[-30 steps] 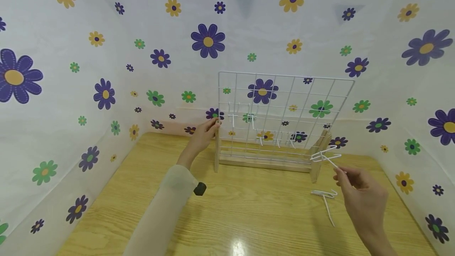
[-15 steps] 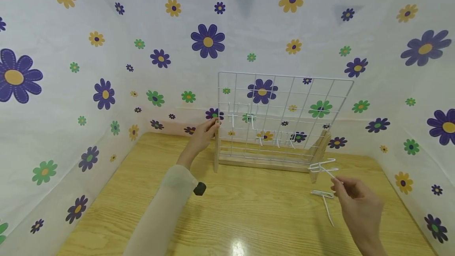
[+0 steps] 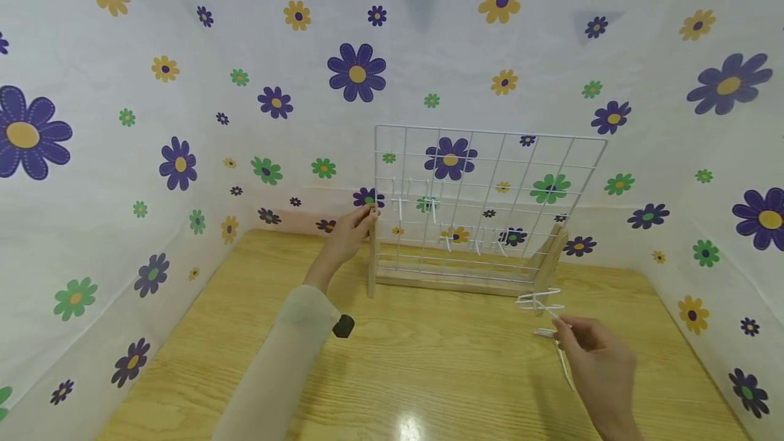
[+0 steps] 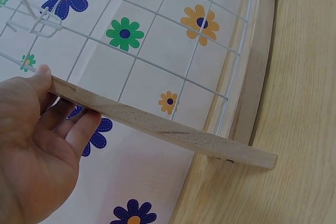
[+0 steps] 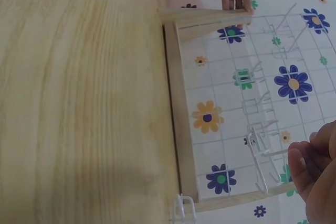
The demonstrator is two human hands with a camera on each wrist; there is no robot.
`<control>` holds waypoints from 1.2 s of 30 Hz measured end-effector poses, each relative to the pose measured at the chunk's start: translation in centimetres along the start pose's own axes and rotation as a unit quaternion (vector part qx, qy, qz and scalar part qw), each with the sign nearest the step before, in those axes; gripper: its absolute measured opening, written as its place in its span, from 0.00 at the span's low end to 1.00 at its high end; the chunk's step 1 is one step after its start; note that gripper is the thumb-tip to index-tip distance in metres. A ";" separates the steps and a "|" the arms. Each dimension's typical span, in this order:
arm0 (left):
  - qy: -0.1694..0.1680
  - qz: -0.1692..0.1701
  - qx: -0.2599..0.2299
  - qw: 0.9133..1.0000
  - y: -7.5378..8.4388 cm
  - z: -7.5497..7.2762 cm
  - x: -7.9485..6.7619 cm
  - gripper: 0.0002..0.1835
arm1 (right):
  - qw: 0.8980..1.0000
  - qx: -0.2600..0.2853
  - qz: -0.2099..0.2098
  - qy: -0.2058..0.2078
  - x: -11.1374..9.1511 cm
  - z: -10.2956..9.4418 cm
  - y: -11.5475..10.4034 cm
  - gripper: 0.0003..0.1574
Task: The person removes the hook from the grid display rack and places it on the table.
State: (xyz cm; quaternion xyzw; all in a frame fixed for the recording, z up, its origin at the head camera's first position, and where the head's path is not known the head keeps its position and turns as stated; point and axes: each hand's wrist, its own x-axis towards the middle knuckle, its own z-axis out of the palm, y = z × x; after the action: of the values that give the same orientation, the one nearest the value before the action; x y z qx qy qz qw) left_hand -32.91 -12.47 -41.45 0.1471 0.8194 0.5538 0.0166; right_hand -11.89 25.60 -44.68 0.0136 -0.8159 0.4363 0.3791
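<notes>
A white wire grid panel (image 3: 490, 133) leans back in a wooden stand (image 3: 453, 282). My left hand (image 3: 348, 240) grips the top of its left wooden upright (image 4: 168, 124), thumb on one side and fingers on the other. In front of the stand's right leg, my right hand (image 3: 603, 366) pinches the straight prong of a white wire hook (image 3: 535, 301) between thumb and fingers. The hook's looped back end points away from the hand, apart from the grid. Another white hook (image 3: 564, 367) lies on the table, partly hidden behind the right hand.
Several white hooks (image 3: 478, 245) hang on the grid's left and lower middle. The wood-grain table (image 3: 392, 359) is enclosed by white cloth walls (image 3: 294, 141) printed with flowers. The stand's right leg (image 3: 551, 260) rises behind the held hook.
My right hand has moved left and down with the hook, now covering part of the hook on the table. My left hand stays on the upright.
</notes>
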 end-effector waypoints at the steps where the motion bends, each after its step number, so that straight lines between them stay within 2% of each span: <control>1: -0.001 0.000 -0.001 1.000 0.0 0.0 0.0 0.29 | 1.000 -0.002 0.002 -0.001 -0.1 0.1 0.0 0.07; 8: -0.006 0.025 -0.002 1.000 0.0 0.0 0.1 0.29 | 0.999 -0.003 0.030 -0.023 -0.9 0.7 0.0 0.07; 16: -0.002 0.012 0.006 1.000 0.0 0.0 0.1 0.29 | 0.996 -0.017 0.065 -0.051 -1.9 1.4 0.4 0.05; 26: -0.003 0.016 -0.002 1.000 -0.3 0.1 0.2 0.29 | 0.995 -0.024 0.066 -0.070 -2.8 2.1 1.1 0.06; 36: 0.003 0.012 -0.002 1.000 -0.4 0.1 0.2 0.29 | 0.994 -0.021 0.074 -0.071 -3.2 2.9 1.7 0.07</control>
State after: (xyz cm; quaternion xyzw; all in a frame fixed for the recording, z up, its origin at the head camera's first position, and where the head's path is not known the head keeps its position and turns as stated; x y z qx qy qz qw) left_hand -33.13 -12.49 -41.79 0.1557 0.8162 0.5563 0.0079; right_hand -11.97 23.55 -48.90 -0.0235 -0.8487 0.4437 0.2868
